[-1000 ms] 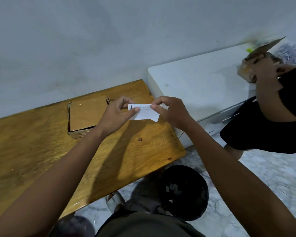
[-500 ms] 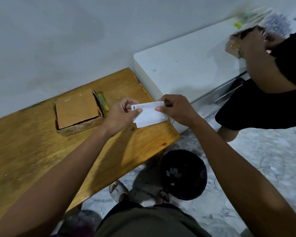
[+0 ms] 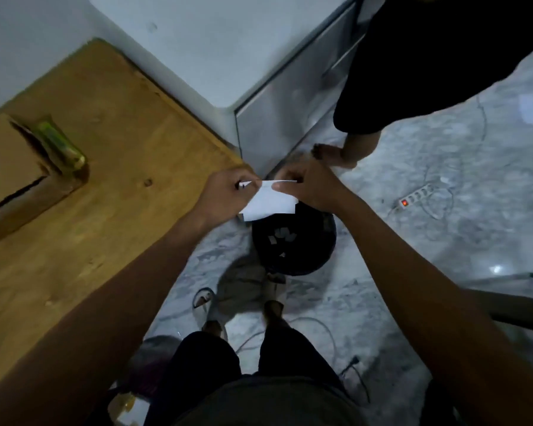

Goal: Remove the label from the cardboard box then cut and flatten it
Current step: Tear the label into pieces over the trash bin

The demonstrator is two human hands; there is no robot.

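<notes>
Label (image 3: 270,200) pinched at its top edge by left hand (image 3: 225,196) and right hand (image 3: 310,187); both above black bin (image 3: 302,250).

Cardboard box (image 3: 10,167) at 9 o'clock cut off by left edge, blurred. Label (image 3: 270,200) print unreadable. Green item (image 3: 60,142) behind box too blurred to identify. Bystander (image 3: 443,56) cropped at 1 o'clock.

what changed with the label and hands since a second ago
Both hands, left hand and right hand, carried the label off the wooden table to above the black bin. Unchanged: both hands pinch the label, and the cardboard box sits on the table.
</notes>
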